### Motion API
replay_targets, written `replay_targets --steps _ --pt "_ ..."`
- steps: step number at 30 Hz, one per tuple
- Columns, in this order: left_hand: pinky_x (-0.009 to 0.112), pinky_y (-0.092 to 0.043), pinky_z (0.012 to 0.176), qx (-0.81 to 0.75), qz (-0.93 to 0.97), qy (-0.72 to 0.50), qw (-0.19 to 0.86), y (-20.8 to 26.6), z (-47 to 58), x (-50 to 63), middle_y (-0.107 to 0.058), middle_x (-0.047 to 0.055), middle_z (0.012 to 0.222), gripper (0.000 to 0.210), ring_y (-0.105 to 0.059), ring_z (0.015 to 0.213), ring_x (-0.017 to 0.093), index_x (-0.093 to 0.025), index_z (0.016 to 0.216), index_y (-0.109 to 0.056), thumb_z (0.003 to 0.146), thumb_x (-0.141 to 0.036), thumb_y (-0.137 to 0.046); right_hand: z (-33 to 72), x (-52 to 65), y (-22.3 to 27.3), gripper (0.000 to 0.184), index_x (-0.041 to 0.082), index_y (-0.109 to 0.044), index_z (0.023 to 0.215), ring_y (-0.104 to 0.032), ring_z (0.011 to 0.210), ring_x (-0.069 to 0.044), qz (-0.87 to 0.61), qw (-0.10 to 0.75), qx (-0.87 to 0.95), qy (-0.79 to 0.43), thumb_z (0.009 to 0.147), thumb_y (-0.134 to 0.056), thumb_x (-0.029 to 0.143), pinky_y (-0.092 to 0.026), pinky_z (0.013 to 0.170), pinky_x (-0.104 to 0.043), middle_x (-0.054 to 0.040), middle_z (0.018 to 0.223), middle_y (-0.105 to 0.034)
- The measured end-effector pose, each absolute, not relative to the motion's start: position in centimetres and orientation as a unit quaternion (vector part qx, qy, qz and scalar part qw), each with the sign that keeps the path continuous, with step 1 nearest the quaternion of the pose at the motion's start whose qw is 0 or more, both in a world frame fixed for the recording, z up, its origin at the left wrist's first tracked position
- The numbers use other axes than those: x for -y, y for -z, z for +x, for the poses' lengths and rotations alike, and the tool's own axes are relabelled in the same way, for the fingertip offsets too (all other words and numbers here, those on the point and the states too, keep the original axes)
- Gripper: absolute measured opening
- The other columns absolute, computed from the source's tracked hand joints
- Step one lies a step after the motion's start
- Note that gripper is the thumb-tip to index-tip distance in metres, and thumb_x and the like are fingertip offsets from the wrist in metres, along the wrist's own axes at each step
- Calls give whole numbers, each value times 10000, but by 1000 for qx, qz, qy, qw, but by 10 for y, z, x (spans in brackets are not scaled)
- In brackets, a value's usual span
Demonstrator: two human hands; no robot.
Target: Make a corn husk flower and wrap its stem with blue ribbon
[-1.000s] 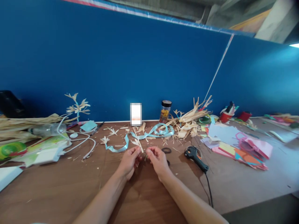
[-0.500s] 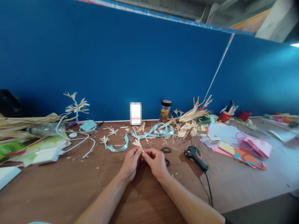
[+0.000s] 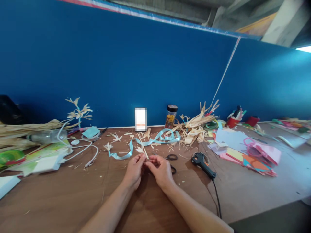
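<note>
Near the middle of the table, my left hand [image 3: 135,169] and my right hand [image 3: 160,169] meet with their fingertips close together. Pale pointed pieces of dried corn husk [image 3: 139,150] stick up from the left fingertips. A thin straight strip of husk [image 3: 144,149] rises beside them, its lower end between the two hands. My right thumb and fingers are pinched at that spot, partly hiding what they hold. Black-handled scissors [image 3: 173,157] lie just beyond my right hand. A light blue ribbon [image 3: 121,156] with a husk flower [image 3: 107,147] at its end curls beyond my left hand.
A black glue gun [image 3: 203,165] with its cord lies to the right. Behind stand a jar [image 3: 171,116] and a heap of dried husks [image 3: 198,126]. Coloured papers [image 3: 245,158] spread at right. White cables [image 3: 84,147] and a plastic bottle [image 3: 48,136] lie at left.
The thin straight husk strip now stands out between the fingertips, and the flower-like husk pieces show less. Both hands have stayed in nearly the same place.
</note>
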State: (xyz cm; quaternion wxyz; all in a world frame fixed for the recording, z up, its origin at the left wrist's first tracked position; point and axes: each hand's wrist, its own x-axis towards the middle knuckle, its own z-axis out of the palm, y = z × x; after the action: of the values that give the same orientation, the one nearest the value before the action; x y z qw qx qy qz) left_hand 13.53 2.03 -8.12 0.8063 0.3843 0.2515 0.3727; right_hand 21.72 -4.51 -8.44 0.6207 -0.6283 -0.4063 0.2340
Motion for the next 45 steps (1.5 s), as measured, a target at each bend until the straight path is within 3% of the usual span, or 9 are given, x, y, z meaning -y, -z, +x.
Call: replay_targets --steps 12,17,29,35,41,45 --pt "172 -365 508 -259 426 -362 788 88 136 -21 -500 -46 538 227 -448 485 56 -139 662 -529 653 -339 -637 218 48 82 233 148 -617 694 -569 552 -135 -650 602 420 -199 742 -513 351 -430 528 -224 -35 622 -645" --pt "191 -391 561 -251 442 -333 794 81 133 -20 -566 -9 637 236 -495 559 75 -135 784 -602 638 -313 -657 221 49 80 231 138 -607 682 -522 505 -118 -655 616 388 -204 724 -527 351 -401 480 -211 -20 575 -610" --pt "186 -364 532 -265 470 -328 776 84 131 -22 -554 -10 592 208 -469 526 74 -129 718 -602 643 -316 -653 219 52 78 217 153 -620 749 -572 593 -142 -644 596 436 -200 760 -487 324 -433 564 -235 -37 665 -646" --pt "171 -340 489 -268 477 -327 771 84 133 -20 -531 -29 535 216 -445 484 63 -130 670 -591 659 -342 -632 217 48 83 239 151 -598 706 -574 569 -141 -635 609 418 -225 763 -478 349 -443 538 -236 -40 632 -637" --pt "215 -407 600 -234 465 -313 794 79 132 -18 -604 17 653 225 -523 581 94 -130 796 -627 650 -300 -652 220 45 84 228 135 -571 690 -547 510 -116 -598 666 339 -290 727 -514 352 -437 482 -211 -25 598 -610" --pt "205 -400 567 -240 483 -310 783 79 131 -18 -600 22 637 222 -523 562 90 -122 803 -628 658 -289 -649 221 45 82 225 129 -574 672 -522 487 -91 -591 669 331 -306 719 -524 342 -396 442 -176 -19 588 -600"
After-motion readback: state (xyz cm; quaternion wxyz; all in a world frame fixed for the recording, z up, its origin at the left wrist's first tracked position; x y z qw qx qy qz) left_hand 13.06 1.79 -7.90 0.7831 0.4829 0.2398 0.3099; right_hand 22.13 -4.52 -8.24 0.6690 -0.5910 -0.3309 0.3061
